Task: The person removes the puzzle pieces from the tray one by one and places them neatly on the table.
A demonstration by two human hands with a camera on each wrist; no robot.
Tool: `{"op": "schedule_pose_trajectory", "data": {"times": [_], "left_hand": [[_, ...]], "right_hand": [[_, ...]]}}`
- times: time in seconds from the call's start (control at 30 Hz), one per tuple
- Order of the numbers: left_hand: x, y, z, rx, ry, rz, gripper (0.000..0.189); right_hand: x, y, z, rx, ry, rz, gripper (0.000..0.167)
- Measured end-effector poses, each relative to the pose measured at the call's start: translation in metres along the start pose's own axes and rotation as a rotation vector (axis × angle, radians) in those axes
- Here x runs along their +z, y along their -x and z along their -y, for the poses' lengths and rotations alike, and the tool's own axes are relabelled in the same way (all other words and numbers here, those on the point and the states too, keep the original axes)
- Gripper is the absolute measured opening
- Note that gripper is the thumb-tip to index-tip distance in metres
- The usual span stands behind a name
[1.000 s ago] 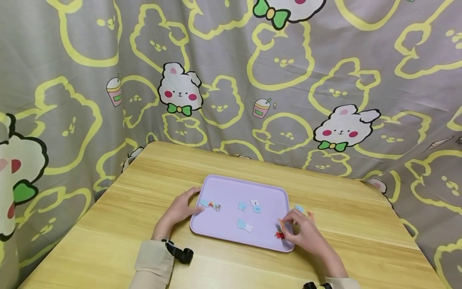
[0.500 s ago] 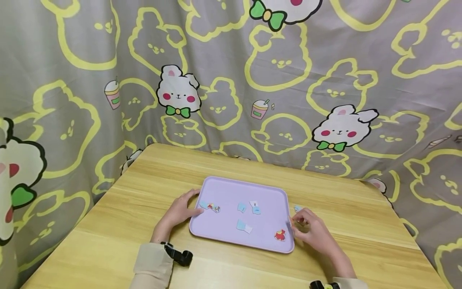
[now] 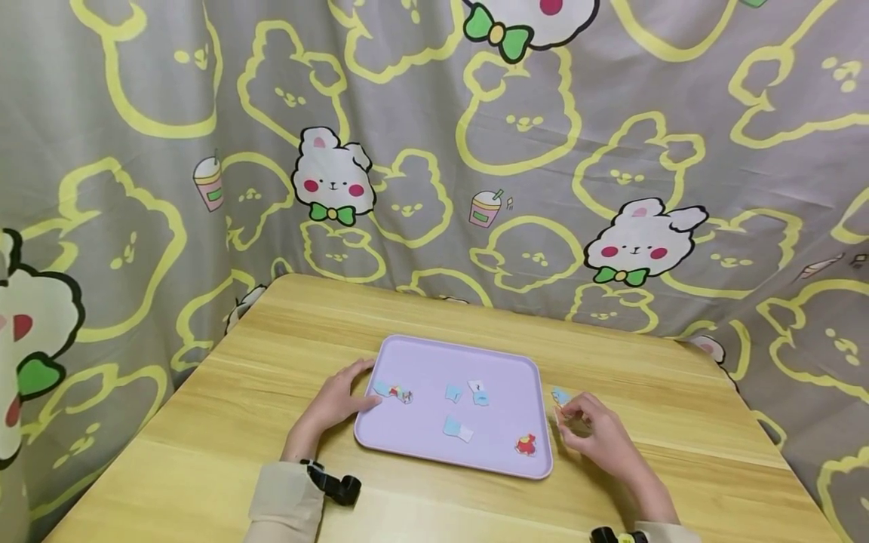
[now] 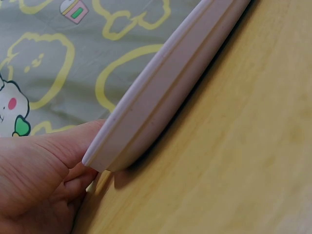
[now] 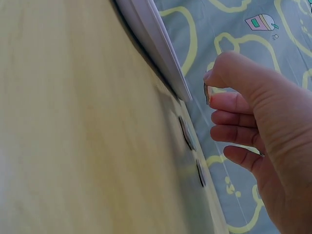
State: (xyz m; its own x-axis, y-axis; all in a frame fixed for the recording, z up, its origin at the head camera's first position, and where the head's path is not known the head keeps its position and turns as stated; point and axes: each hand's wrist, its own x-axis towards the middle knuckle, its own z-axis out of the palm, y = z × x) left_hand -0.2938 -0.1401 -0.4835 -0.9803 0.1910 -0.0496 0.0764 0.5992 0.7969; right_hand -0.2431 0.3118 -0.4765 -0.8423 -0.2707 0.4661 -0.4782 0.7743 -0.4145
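A lilac tray [image 3: 441, 347] lies on the wooden table, and my left hand [image 3: 339, 400] grips its left end. In the left wrist view, the thumb goes over the rim of the tray [image 4: 151, 92]. Just beyond the tray's right edge, my right hand [image 3: 600, 434] pinches a small orange-and-white jigsaw piece [image 5: 207, 92] between thumb and index finger, above the table. A light-blue piece [image 3: 560, 397] lies beside this hand. On the tray are a red-and-yellow piece [image 3: 526, 445], joined blue-and-white pieces [image 3: 458, 428], and a colourful joined strip [image 3: 394, 391] near my left thumb.
Further loose pieces, one blue [image 3: 453, 393] and a white-and-blue pair [image 3: 478, 392], lie mid-tray. In the right wrist view, two thin pieces, a nearer one [image 5: 201, 173] and another [image 5: 186, 132], lie on the table beside the tray. A patterned curtain [image 3: 407, 113] hangs behind the table.
My right hand has moved right, from over the tray to the table beside it, still pinching the orange piece. The red-and-yellow piece is now uncovered. My left hand stays at the tray's edge.
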Motion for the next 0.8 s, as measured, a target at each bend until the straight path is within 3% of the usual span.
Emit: {"op": "schedule_pose_trajectory", "data": {"times": [0.8], "left_hand": [[0.001,0.001,-0.001,-0.009,-0.001,-0.001,0.069]], "right_hand": [[-0.013,0.005,-0.024,0.085,0.078,0.008,0.024]]}}
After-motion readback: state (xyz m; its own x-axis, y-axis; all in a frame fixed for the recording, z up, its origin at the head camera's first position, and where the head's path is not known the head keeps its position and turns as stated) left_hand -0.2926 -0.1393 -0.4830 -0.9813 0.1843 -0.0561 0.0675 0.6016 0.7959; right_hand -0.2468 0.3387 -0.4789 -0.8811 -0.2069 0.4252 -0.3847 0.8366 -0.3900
